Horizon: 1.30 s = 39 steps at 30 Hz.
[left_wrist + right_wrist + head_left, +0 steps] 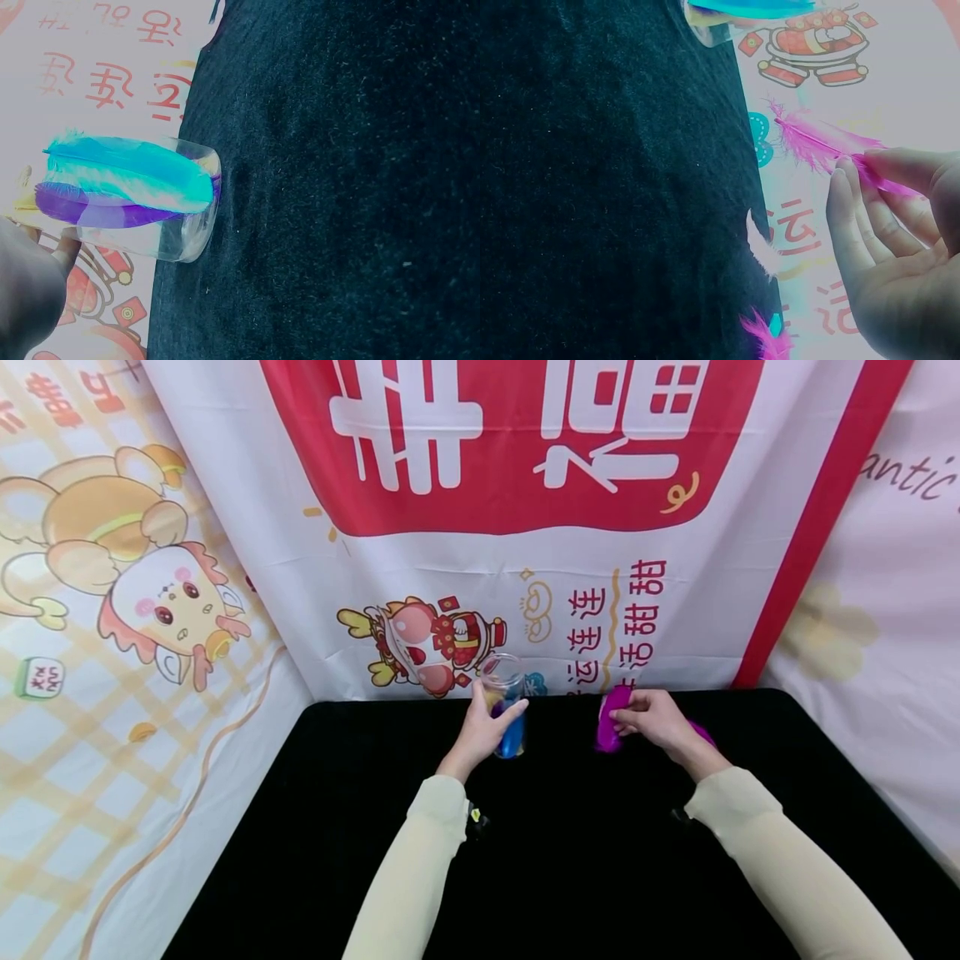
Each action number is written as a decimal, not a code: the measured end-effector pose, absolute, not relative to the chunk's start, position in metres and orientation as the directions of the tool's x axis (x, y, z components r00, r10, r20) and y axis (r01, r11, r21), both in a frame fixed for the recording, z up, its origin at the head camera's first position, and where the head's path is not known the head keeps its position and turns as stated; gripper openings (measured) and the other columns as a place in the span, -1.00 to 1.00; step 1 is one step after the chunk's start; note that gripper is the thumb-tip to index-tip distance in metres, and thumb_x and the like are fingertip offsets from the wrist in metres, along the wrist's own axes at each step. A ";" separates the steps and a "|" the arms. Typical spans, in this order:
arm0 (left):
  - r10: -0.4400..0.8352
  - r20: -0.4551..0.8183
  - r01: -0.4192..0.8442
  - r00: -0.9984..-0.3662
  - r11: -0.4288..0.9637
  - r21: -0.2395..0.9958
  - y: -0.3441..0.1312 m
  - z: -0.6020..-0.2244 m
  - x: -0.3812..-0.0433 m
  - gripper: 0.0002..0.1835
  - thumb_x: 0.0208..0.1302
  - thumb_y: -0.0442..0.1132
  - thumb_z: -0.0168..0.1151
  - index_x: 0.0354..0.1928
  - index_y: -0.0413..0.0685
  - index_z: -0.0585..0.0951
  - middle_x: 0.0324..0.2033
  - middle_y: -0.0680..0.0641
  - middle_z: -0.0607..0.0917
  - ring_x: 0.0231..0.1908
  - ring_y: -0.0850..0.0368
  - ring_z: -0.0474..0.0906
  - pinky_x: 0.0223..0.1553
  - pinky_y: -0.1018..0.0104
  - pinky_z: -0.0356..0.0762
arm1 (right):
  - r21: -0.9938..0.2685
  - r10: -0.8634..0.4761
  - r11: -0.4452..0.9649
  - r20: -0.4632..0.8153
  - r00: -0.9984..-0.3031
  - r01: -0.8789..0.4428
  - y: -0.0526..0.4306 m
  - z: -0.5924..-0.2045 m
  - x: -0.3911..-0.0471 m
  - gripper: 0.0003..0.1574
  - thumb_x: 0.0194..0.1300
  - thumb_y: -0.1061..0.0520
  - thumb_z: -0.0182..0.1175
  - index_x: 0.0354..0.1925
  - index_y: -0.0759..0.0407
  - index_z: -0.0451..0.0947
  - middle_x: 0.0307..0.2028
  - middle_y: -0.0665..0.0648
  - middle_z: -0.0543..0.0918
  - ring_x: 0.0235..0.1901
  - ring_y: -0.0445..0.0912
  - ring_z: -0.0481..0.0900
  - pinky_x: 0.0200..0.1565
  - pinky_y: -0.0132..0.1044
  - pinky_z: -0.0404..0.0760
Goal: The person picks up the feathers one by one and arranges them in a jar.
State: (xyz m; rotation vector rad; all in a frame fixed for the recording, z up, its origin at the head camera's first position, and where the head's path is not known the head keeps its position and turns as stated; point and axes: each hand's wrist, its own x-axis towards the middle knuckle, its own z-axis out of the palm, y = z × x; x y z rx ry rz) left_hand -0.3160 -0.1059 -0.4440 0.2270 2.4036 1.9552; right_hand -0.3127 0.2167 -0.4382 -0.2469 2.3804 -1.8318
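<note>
A clear cup (502, 670) stands at the far edge of the black table, with my left hand (480, 731) gripping its side. Inside it, a blue feather (135, 169) and a purple feather (105, 208) show through the wall, along with something yellow. To the right of the cup, my right hand (660, 722) pinches a magenta feather (829, 142) between thumb and fingertips. That feather is apart from the cup. In the right wrist view, a pale pink feather (761, 244) and another magenta feather (769, 339) lie near the table's far edge.
The black cloth-covered table (570, 860) spans the space before me. A printed white and red curtain (480, 560) hangs right behind its far edge. More printed cloth (112, 693) hangs on the left, and another pale cloth (877, 710) on the right.
</note>
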 end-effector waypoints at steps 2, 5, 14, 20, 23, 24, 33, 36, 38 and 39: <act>0.133 0.064 0.091 -0.989 0.205 0.974 -0.106 -0.444 -0.316 -0.13 0.24 0.35 0.34 0.40 0.24 0.11 0.34 -0.15 0.38 0.32 -0.23 0.40 0.34 -0.17 0.36 | -0.968 -0.208 0.244 0.008 -0.978 -0.059 0.217 -0.438 -0.313 -0.68 0.40 0.29 0.29 -0.06 0.59 0.54 -0.27 0.32 0.77 -0.35 -0.07 0.74 -0.18 -0.09 0.76; 0.131 0.054 0.082 -0.990 0.214 0.973 -0.106 -0.444 -0.316 -0.10 0.19 0.41 0.33 0.39 0.27 0.11 0.33 -0.14 0.39 0.29 -0.18 0.43 0.33 -0.17 0.38 | -0.969 -0.207 0.239 0.010 -0.978 -0.061 0.216 -0.437 -0.314 -0.67 0.39 0.30 0.30 -0.06 0.60 0.54 -0.29 0.31 0.76 -0.37 -0.09 0.74 -0.20 -0.13 0.76; 0.127 0.040 0.065 -0.991 0.205 0.977 -0.106 -0.446 -0.318 -0.25 0.36 0.21 0.31 0.39 0.26 0.11 0.32 -0.15 0.39 0.26 -0.15 0.44 0.32 -0.18 0.39 | -0.971 -0.218 0.228 0.025 -0.976 -0.076 0.213 -0.433 -0.312 -0.65 0.39 0.28 0.31 -0.05 0.60 0.54 -0.29 0.32 0.76 -0.36 -0.07 0.74 -0.21 -0.14 0.76; 0.130 0.052 0.077 -0.990 0.198 0.977 -0.106 -0.446 -0.318 -0.26 0.39 0.16 0.31 0.39 0.25 0.11 0.33 -0.15 0.39 0.29 -0.19 0.42 0.33 -0.19 0.37 | -0.967 -0.213 0.241 0.028 -0.977 -0.081 0.210 -0.429 -0.312 -0.66 0.39 0.26 0.32 -0.06 0.57 0.55 -0.27 0.31 0.77 -0.34 -0.04 0.75 -0.16 -0.04 0.75; 0.134 0.059 0.084 -0.989 0.193 0.978 -0.106 -0.446 -0.318 -0.20 0.32 0.26 0.33 0.39 0.25 0.11 0.34 -0.14 0.38 0.31 -0.21 0.41 0.34 -0.18 0.36 | -0.964 -0.197 0.252 0.032 -0.980 -0.082 0.207 -0.425 -0.311 -0.66 0.39 0.24 0.32 -0.06 0.54 0.55 -0.27 0.30 0.77 -0.35 -0.05 0.75 -0.20 -0.10 0.76; 0.135 0.058 0.083 -0.989 0.193 0.978 -0.107 -0.446 -0.318 -0.17 0.28 0.30 0.33 0.39 0.25 0.11 0.35 -0.14 0.38 0.31 -0.20 0.41 0.34 -0.18 0.36 | -0.963 -0.194 0.258 0.033 -0.980 -0.083 0.206 -0.424 -0.311 -0.66 0.39 0.24 0.32 -0.05 0.53 0.56 -0.26 0.29 0.77 -0.35 -0.05 0.75 -0.21 -0.14 0.76; 0.140 0.066 0.092 -0.988 0.188 0.978 -0.107 -0.447 -0.319 -0.12 0.22 0.37 0.34 0.38 0.24 0.12 0.34 -0.16 0.39 0.27 -0.14 0.44 0.33 -0.16 0.38 | -0.955 -0.187 0.286 0.018 -0.982 -0.072 0.200 -0.413 -0.308 -0.65 0.41 0.20 0.32 -0.03 0.50 0.58 -0.26 0.28 0.76 -0.32 -0.09 0.73 -0.25 -0.25 0.73; 0.144 0.077 0.103 -0.987 0.186 0.977 -0.107 -0.447 -0.319 -0.11 0.22 0.37 0.34 0.39 0.22 0.12 0.34 -0.18 0.39 0.29 -0.19 0.43 0.33 -0.16 0.37 | -0.953 -0.191 0.292 0.026 -0.981 -0.082 0.198 -0.410 -0.307 -0.66 0.41 0.20 0.32 -0.04 0.50 0.59 -0.27 0.27 0.76 -0.32 -0.07 0.73 -0.22 -0.22 0.74; 0.141 0.082 0.107 -0.987 0.185 0.977 -0.107 -0.447 -0.319 -0.12 0.23 0.36 0.35 0.39 0.22 0.12 0.34 -0.18 0.39 0.31 -0.22 0.41 0.34 -0.16 0.36 | -0.952 -0.191 0.293 0.032 -0.981 -0.089 0.197 -0.409 -0.307 -0.68 0.40 0.20 0.33 -0.07 0.49 0.60 -0.29 0.26 0.76 -0.32 -0.05 0.73 -0.21 -0.19 0.74; 0.138 0.082 0.108 -0.987 0.187 0.976 -0.106 -0.447 -0.319 -0.13 0.24 0.34 0.35 0.39 0.22 0.12 0.34 -0.17 0.40 0.31 -0.22 0.41 0.34 -0.16 0.36 | -0.949 -0.192 0.300 0.034 -0.981 -0.092 0.196 -0.408 -0.307 -0.68 0.40 0.19 0.33 -0.08 0.48 0.60 -0.30 0.25 0.76 -0.32 -0.05 0.73 -0.21 -0.19 0.74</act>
